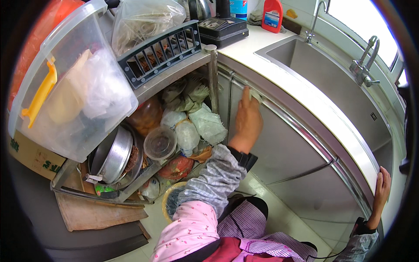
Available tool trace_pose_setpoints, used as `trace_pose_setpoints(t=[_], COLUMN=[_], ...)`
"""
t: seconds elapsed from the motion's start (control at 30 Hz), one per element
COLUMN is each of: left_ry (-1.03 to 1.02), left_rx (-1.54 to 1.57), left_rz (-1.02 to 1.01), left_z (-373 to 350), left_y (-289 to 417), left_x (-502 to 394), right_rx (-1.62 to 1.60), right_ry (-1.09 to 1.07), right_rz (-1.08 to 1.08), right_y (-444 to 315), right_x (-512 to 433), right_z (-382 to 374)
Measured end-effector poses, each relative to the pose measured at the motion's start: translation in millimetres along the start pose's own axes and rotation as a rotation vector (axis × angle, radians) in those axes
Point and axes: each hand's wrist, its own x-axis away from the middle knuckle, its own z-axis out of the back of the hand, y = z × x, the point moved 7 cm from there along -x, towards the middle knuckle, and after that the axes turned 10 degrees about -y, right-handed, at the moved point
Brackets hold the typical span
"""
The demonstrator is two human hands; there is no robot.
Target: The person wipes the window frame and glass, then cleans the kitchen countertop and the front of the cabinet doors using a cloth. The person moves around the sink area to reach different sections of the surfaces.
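Observation:
My left hand point(248, 119) presses a pale cloth point(255, 95) against the shiny metal trim point(288, 119) along the top of the grey cabinet doors point(278, 147). Only a little of the cloth shows past the fingers. Far to the right, my right hand point(380, 190) rests on the front edge of the white countertop point(322, 109), near the stainless steel sink point(330, 75). I see nothing held in it.
Left stands a metal rack point(170, 77) bearing a clear plastic bin point(108, 131), with pots point(116, 157) and several bags point(208, 124) on its lower shelf. A yellow-rimmed bin point(166, 199) sits on the floor. Behind the sink rise a faucet point(363, 70) and a thin tap point(312, 26); a red bottle point(272, 16) stands nearby.

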Motion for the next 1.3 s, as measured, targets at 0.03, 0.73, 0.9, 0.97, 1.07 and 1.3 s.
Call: trace_pose_setpoints(t=[0.03, 0.73, 0.9, 0.97, 1.07, 1.3], left_ry=[-0.033, -0.037, -0.101, -0.006, -0.064, -0.101], left_rx=[-0.028, -0.168, -0.207, -0.253, -0.229, -0.23], left_rz=[0.031, 0.185, 0.181, 0.197, 0.222, 0.12], left_z=[3.5, 12.6, 3.1, 18.2, 17.2, 1.9], left_y=[-2.5, -37.2, -36.8, -41.6, -43.3, -27.9], left_x=[0.5, -19.9, -11.0, -22.1, -30.2, -7.7], right_rx=[-0.009, -0.008, 0.029, 0.032, 0.037, 0.037], right_ry=[-0.005, 0.069, 0.074, 0.079, 0.081, 0.099], right_rz=[-0.036, 0.024, 0.048, 0.054, 0.045, 0.042], right_y=[3.2, -2.8, -5.8, -6.4, -6.1, -4.1], right_x=[0.0, 4.0, 4.4, 4.4, 3.7, 3.6], right_z=[-0.3, 2.1, 2.5, 3.0, 2.5, 1.0])
